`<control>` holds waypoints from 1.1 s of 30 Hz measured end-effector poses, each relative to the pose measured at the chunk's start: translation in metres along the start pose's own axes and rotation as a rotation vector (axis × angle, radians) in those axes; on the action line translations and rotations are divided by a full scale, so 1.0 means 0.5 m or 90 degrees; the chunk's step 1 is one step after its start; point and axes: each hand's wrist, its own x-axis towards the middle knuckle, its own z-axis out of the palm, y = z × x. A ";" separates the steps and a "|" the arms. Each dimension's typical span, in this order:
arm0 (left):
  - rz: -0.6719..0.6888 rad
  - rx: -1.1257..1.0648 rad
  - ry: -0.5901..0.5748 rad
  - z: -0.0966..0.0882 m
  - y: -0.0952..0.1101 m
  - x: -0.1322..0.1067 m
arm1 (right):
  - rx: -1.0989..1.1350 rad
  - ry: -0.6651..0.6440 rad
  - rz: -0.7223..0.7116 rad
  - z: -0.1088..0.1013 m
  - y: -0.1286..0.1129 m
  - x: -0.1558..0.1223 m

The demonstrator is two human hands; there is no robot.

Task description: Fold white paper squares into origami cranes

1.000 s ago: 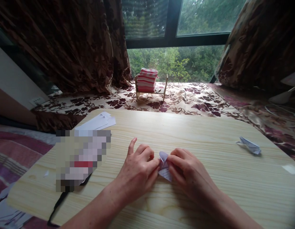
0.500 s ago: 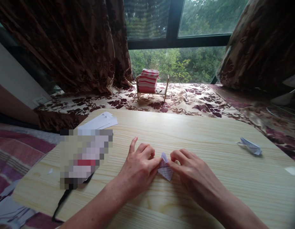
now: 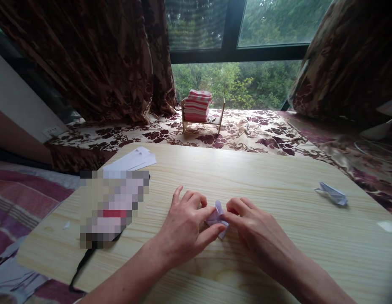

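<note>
A small piece of folded pale paper (image 3: 216, 215) rests on the light wooden table (image 3: 278, 261), pinched between both my hands. My left hand (image 3: 183, 226) grips its left side with the thumb under it and the fingers curled on top. My right hand (image 3: 256, 236) holds its right side with closed fingertips. Part of the paper is hidden by my fingers.
A finished folded paper shape (image 3: 331, 194) lies at the table's right. White paper sheets (image 3: 132, 159) lie at the far left corner, beside a blurred-out patch (image 3: 112, 207) with a black strap (image 3: 80, 270). A small wooden rack with striped cloth (image 3: 197, 107) stands on the floral windowsill.
My left thumb has slid under the paper and the paper has tilted and narrowed between my fingers. Both hands stay in the same place.
</note>
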 end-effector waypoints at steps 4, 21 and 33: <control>-0.001 -0.035 -0.007 -0.003 0.003 -0.001 | 0.004 -0.001 0.008 0.000 -0.002 0.000; 0.016 0.049 0.101 0.021 -0.008 0.005 | 0.083 -0.016 0.033 0.004 -0.004 -0.003; 0.007 0.037 0.079 0.018 -0.005 -0.003 | 0.072 -0.012 0.013 -0.004 0.001 -0.004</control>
